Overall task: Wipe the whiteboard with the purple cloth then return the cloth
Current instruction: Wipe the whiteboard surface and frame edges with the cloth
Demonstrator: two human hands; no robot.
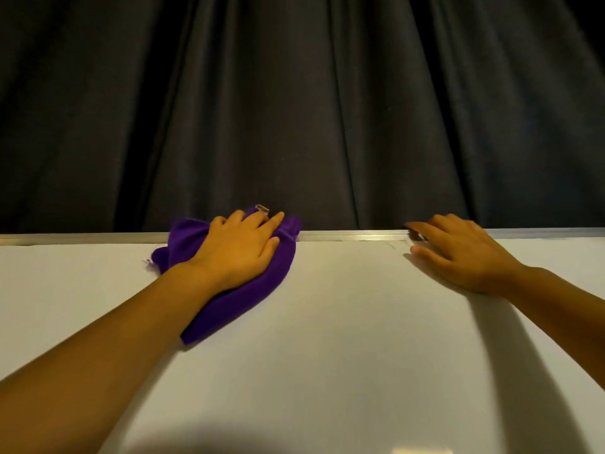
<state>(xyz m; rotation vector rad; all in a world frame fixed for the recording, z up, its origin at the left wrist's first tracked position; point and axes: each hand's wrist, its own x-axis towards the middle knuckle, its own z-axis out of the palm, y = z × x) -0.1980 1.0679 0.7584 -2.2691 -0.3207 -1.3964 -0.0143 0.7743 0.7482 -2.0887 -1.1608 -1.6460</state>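
Whiteboard (327,339) fills the near view; left hand (235,250) presses the cloth (262,290) flat at 11 o'clock against the top rail (353,236), fingers (275,219) straight on it. Right hand (465,257) rests loose at 1 o'clock, holding nothing. Wiping step under way; next likely calls for a sweep along the rail.

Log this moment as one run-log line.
step: wiping | left hand: presses cloth flat at whiteboard far edge | right hand: rests open on board | cloth not yet returned
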